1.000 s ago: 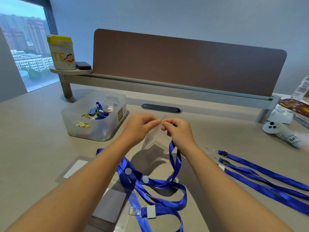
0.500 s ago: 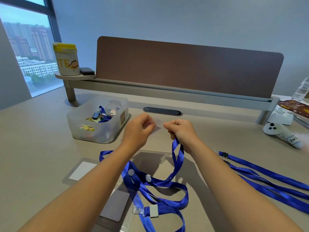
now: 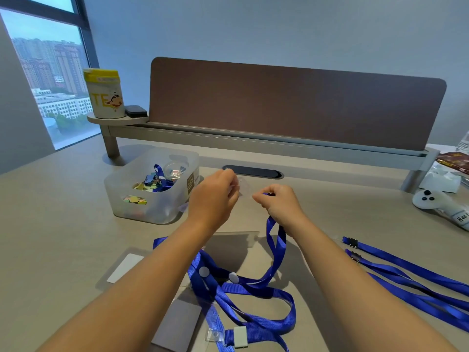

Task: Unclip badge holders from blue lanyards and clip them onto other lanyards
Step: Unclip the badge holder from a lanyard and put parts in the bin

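Both hands are up over the desk (image 3: 63, 212); the left hand (image 3: 215, 196) is curled closed, thumb and fingers pinching a clear badge holder (image 3: 242, 188), so transparent that its outline is hard to make out; the right hand (image 3: 279, 201) is pinched shut on the end of a blue lanyard (image 3: 275, 240), only a sliver of blue peeping out above the knuckles, the clip itself hidden in the fist; there is a small gap between the two hands, holder and lanyard end apart.

Below the right hand's grip the lanyard drops in a loop and runs down toward the person into a tangled pile of blue straps (image 3: 243, 301) with white round buttons on them; under the left forearm, near side of the grip, lie a flat holder with a white card (image 3: 124, 268) and one with a grey card (image 3: 177, 326); another clear holder lies flat on the desk just below both hands.

Out to the right of the right hand, well apart, more blue lanyards (image 3: 406, 275) lie stretched with black clips at their ends; to the left of the left hand, close by, sits a translucent plastic bin (image 3: 152, 212) of small coloured bits; beyond the hands, a dark cable slot (image 3: 253, 172) in the desk.
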